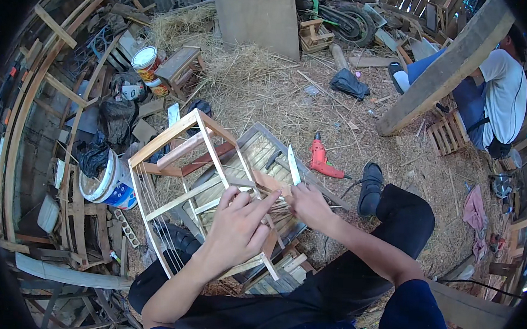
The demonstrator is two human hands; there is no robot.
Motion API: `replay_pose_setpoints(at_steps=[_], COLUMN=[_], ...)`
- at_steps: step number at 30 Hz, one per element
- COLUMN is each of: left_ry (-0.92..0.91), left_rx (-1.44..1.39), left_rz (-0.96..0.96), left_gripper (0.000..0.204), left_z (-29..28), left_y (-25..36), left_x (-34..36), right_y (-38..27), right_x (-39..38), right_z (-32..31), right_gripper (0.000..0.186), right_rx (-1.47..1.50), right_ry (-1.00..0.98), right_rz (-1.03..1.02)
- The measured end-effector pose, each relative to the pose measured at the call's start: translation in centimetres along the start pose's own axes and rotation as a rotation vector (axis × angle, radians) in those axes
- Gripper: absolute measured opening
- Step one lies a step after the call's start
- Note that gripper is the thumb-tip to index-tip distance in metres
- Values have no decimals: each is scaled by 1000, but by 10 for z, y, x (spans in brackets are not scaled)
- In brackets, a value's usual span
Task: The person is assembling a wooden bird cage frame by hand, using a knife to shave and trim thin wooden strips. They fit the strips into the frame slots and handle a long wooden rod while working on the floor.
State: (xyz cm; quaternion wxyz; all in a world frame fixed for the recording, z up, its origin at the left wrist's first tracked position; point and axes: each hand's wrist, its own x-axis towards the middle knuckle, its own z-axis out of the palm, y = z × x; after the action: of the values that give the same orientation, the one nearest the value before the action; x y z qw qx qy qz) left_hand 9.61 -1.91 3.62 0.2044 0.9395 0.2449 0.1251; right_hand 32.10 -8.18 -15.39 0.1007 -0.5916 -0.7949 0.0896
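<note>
A light wooden frame (pixel 183 187), like a small chair or stool, stands tilted before me, with thin pale strands along its left side. My left hand (pixel 238 226) is over its near bars, index finger stretched toward my right hand and the other fingers spread and partly bent. No object shows in it, though its underside is hidden. My right hand (pixel 312 207) is closed round the handle of a knife (pixel 293 165), its blade pointing up and away. Under both hands lies a slatted wooden board (pixel 254 144), with a flat piece of wood (pixel 268 182) beside my fingertips.
A red power drill (pixel 323 158) lies right of the board. At left stand a white bucket (pixel 102 185) and paint cans (pixel 145 61). A slanted post (pixel 444 67) rises at right, before a seated person (pixel 500 88). Straw (pixel 245 73) and wood scraps litter the ground.
</note>
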Motion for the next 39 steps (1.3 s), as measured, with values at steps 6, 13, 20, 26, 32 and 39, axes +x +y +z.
replay_pose_setpoints(at_steps=[6, 13, 20, 26, 32, 39], left_ry=[73, 76, 94, 79, 79, 65], left_rx=[-3, 6, -9, 4, 2, 10], left_rz=[34, 15, 26, 20, 18, 19], left_gripper=[61, 63, 63, 63, 62, 60], left_z=[-4, -9, -8, -9, -8, -7], left_y=[-8, -12, -11, -11, -10, -10], left_x=[-13, -20, -21, -19, -20, -17], right_y=[-5, -18, -14, -7, 0, 0], right_x=[9, 1, 1, 1, 12, 7], right_z=[16, 18, 11, 10, -7, -1], right_gripper=[14, 14, 10, 8, 10, 19], right_rx=[-51, -143, -148, 28, 282, 336], right_ry=[81, 30, 29, 113, 180, 150], right_rz=[-75, -120, -90, 50, 222, 196])
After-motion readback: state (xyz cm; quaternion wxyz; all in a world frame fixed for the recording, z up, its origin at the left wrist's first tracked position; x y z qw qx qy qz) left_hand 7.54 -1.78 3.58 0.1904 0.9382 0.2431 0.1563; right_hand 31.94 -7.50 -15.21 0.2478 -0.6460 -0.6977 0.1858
